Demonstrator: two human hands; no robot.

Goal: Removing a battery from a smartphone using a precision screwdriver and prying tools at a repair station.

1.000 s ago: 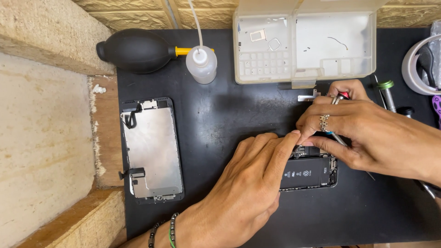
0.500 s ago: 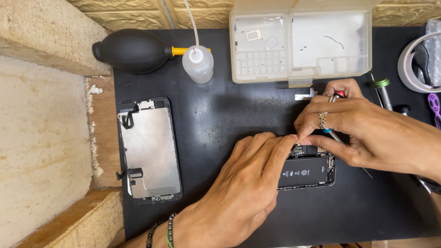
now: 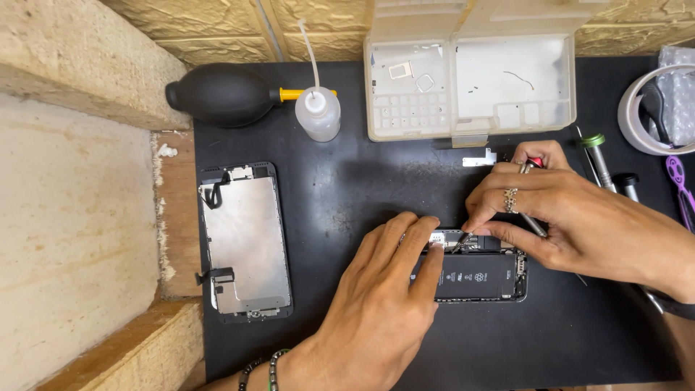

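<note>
The left hand (image 3: 376, 311) hides the opened phone's (image 3: 481, 275) left end; tape roll (image 3: 644, 108) cut off.

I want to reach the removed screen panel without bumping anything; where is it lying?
In the head view the removed screen panel lies face down at the left edge of the black mat, below the black air blower, apart from both hands.

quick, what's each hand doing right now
Left hand: holds nothing, fingers flat, pressing on the opened phone.
Right hand: closed on a thin screwdriver, its tip at the phone's top end.
</note>
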